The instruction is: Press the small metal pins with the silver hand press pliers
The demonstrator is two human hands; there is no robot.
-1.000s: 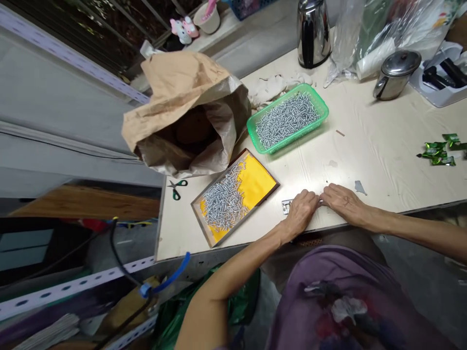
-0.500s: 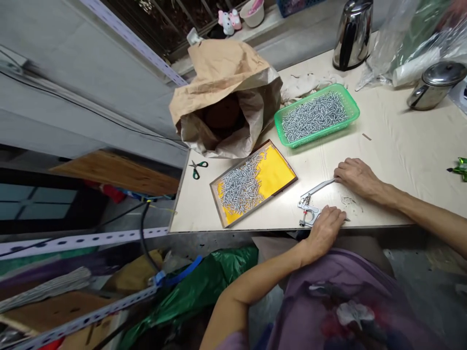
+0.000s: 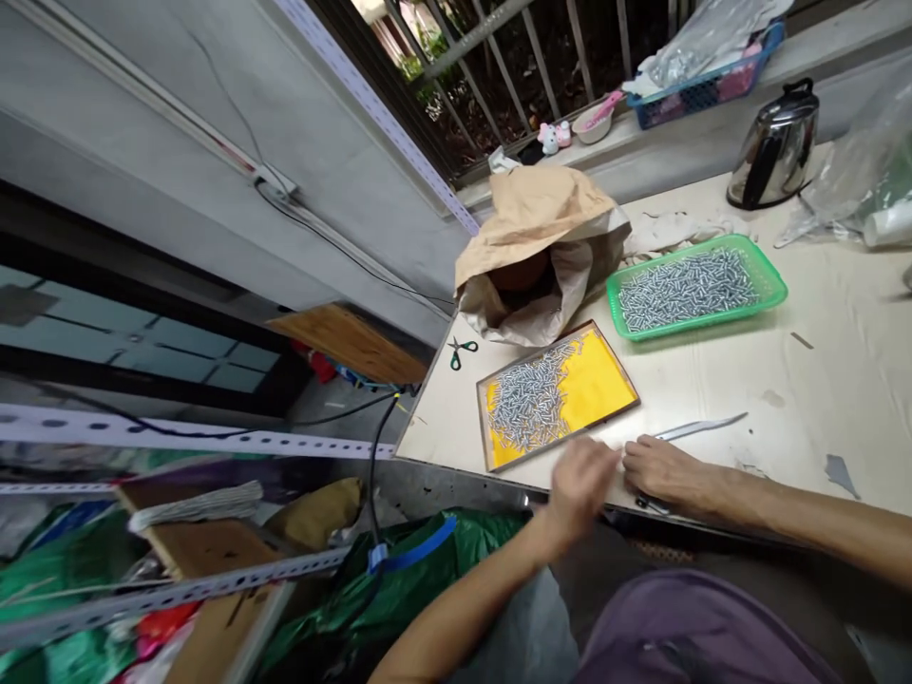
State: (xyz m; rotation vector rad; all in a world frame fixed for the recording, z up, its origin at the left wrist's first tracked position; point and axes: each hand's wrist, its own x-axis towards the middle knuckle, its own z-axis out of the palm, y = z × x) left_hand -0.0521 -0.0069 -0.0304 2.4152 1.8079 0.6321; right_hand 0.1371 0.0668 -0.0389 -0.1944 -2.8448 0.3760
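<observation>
My right hand [image 3: 666, 472] lies at the table's front edge, its fingers curled over the head of silver hand-press pliers. One grey handle of the pliers [image 3: 702, 428] sticks out to the right, and a dark bit of the tool shows below the fingers; the jaws are hidden. Just left of it, my left hand [image 3: 579, 483] is raised in front of the tray, blurred, with its fingers bunched; I cannot make out what they hold. Small silver metal pieces [image 3: 531, 399], like rivets or screws, are heaped in a shallow yellow-lined tray [image 3: 602, 380].
A green basket [image 3: 773, 285] full of similar metal pieces stands behind the tray. Left of it is an open brown paper bag [image 3: 548, 204]. Green-handled scissors [image 3: 463, 353] lie near the left table edge. A steel kettle [image 3: 775, 147] stands at the back.
My view has swung left and up. My left hand has left the pliers and risen toward the tray; my right hand has moved from the handle's end to the tool's head.
</observation>
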